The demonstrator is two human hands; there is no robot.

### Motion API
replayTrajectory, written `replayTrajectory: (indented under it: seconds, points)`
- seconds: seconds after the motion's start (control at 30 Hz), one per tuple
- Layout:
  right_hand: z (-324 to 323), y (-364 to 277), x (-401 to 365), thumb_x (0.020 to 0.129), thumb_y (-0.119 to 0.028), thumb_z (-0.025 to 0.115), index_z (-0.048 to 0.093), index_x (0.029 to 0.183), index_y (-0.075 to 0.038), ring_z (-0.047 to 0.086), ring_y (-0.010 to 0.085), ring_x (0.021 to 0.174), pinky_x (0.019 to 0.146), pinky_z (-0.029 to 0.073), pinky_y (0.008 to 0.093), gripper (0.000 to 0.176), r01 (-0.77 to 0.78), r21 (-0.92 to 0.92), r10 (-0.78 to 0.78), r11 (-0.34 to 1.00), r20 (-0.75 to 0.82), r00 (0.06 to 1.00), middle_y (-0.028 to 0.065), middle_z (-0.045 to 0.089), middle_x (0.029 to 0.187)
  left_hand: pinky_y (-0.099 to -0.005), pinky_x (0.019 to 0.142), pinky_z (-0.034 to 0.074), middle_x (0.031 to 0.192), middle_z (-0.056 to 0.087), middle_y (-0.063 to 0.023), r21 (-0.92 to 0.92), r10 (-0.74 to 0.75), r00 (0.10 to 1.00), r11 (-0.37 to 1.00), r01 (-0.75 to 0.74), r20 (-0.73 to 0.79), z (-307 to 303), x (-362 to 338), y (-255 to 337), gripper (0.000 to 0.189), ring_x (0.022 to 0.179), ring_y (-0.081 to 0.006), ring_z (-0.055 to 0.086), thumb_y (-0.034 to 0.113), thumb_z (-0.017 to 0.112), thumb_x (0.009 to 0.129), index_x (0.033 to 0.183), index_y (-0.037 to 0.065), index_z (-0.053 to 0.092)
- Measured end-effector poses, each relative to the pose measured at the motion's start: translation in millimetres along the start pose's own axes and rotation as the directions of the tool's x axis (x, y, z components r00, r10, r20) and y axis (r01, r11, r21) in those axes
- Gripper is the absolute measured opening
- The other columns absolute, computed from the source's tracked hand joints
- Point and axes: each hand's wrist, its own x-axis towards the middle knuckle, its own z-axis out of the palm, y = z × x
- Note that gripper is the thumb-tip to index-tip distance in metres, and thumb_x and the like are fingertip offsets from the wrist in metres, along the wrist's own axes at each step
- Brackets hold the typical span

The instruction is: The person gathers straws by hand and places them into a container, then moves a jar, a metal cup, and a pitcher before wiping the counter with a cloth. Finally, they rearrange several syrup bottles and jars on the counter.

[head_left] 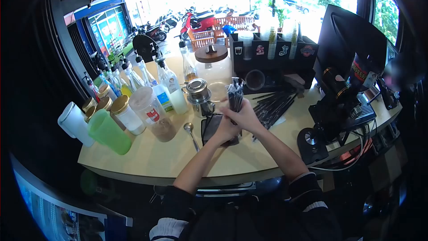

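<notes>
A bundle of black wrapped straws (pixel 235 93) stands upright between my hands above the counter. My left hand (pixel 226 129) is closed around its lower part. My right hand (pixel 245 116) wraps the bundle just above, its fingers partly overlapping the left. Below and behind my left hand is a black mesh holder (pixel 209 127), mostly covered by the hand. More black wrapped straws (pixel 274 109) lie in a loose pile to the right of my right hand. A metal spoon (pixel 190 129) rests on the counter to the left of my left hand.
Left on the wooden counter (pixel 151 160) are a green pitcher (pixel 109 131), a clear tub of brown powder (pixel 154 116), jars and pump bottles (pixel 171 85). A metal drip filter (pixel 198 93) and glass jar (pixel 214 69) stand behind; a black cup rack (pixel 276 62) is farther back.
</notes>
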Motion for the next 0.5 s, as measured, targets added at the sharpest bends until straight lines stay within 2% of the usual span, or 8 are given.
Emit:
replayTrajectory:
  seconds: [0.1,0.13,0.23,0.3,0.37,0.4,0.43,0.5]
  points:
    - [-8,6,7,0.084,-0.013,0.066,0.057,0.090,-0.002,0.054,0.0043,0.056,0.051,0.043,0.0204,0.016,0.129,-0.005,-0.129,0.992,-0.101,0.987,-0.0017,0.056,0.065,-0.0299,0.087,0.044,0.118,0.049,-0.0103,-0.083,-0.127,0.968,0.985,0.148,0.215,-11,1,26,0.063,0.105,-0.0162,0.051,0.007,0.069,0.073,0.127,0.003,0.036]
    - [-9,-16,-1,0.086,-0.013,0.064,0.054,0.086,-0.003,0.051,0.0024,0.058,0.052,0.040,0.0192,0.014,0.121,0.050,-0.115,0.991,-0.104,0.988,-0.0033,0.053,0.067,-0.0299,0.088,0.043,0.113,0.051,-0.0086,-0.222,0.111,0.993,0.970,-0.102,0.029,-4,-6,39,0.061,0.105,-0.0168,0.052,0.012,0.071,0.075,0.126,0.003,0.039]
    - [-23,-25,-5,0.086,-0.013,0.065,0.053,0.086,-0.005,0.047,0.0010,0.062,0.054,0.037,0.0184,0.014,0.356,-0.117,-0.372,0.927,-0.167,0.913,-0.0042,0.051,0.070,-0.0304,0.088,0.042,0.111,0.053,-0.0075,-0.096,0.134,0.928,0.980,-0.177,-0.348,-7,-8,23,0.056,0.105,-0.0169,0.052,0.016,0.070,0.079,0.124,0.003,0.041]
    - [-24,-42,-16,0.085,-0.011,0.064,0.052,0.089,-0.006,0.047,0.0064,0.065,0.058,0.039,0.0222,0.014,0.497,-0.328,-0.551,0.804,-0.095,0.829,-0.0010,0.050,0.074,-0.0310,0.088,0.043,0.107,0.055,-0.0061,-0.264,-0.042,0.959,0.964,-0.035,-0.281,-14,-7,15,0.049,0.104,-0.0161,0.053,0.030,0.062,0.086,0.123,0.004,0.043]
    - [-27,-32,-18,0.065,-0.001,0.067,0.053,0.091,-0.004,0.055,0.0257,0.083,0.074,0.043,0.0353,0.029,0.626,-0.493,-0.682,0.604,0.088,0.726,0.0103,0.055,0.085,-0.0317,0.088,0.044,0.107,0.056,-0.0077,-0.771,-0.218,0.935,0.529,0.355,0.281,-13,-17,36,0.046,0.103,-0.0195,0.054,0.039,0.049,0.093,0.120,0.003,0.045]
    - [-25,-30,-19,0.057,-0.004,0.067,0.052,0.093,-0.005,0.050,0.0340,0.093,0.083,0.040,0.0395,0.039,0.651,-0.547,-0.668,0.526,0.209,0.715,0.0118,0.052,0.088,-0.0323,0.091,0.046,0.109,0.057,-0.0101,-0.794,-0.369,0.882,0.421,0.438,0.291,-7,-23,72,0.050,0.105,-0.0200,0.054,0.044,0.040,0.095,0.117,-0.001,0.048]
    - [-21,-32,-19,0.061,-0.005,0.065,0.053,0.092,-0.006,0.050,0.0318,0.095,0.085,0.039,0.0390,0.034,0.693,-0.562,-0.642,0.451,0.336,0.690,0.0111,0.051,0.087,-0.0323,0.091,0.046,0.109,0.057,-0.0101,-0.794,-0.371,0.881,0.418,0.441,0.294,-7,-14,79,0.050,0.105,-0.0200,0.054,0.044,0.040,0.095,0.117,-0.001,0.048]
    - [-15,-18,-20,0.068,-0.010,0.063,0.054,0.089,-0.004,0.050,0.0304,0.098,0.091,0.038,0.0400,0.023,0.727,-0.581,-0.673,0.366,0.375,0.638,0.0110,0.051,0.093,-0.0312,0.090,0.047,0.109,0.058,-0.0088,-0.880,0.077,0.909,0.297,0.371,0.409,-8,5,88,0.042,0.102,-0.0203,0.055,0.037,0.038,0.097,0.107,-0.002,0.050]
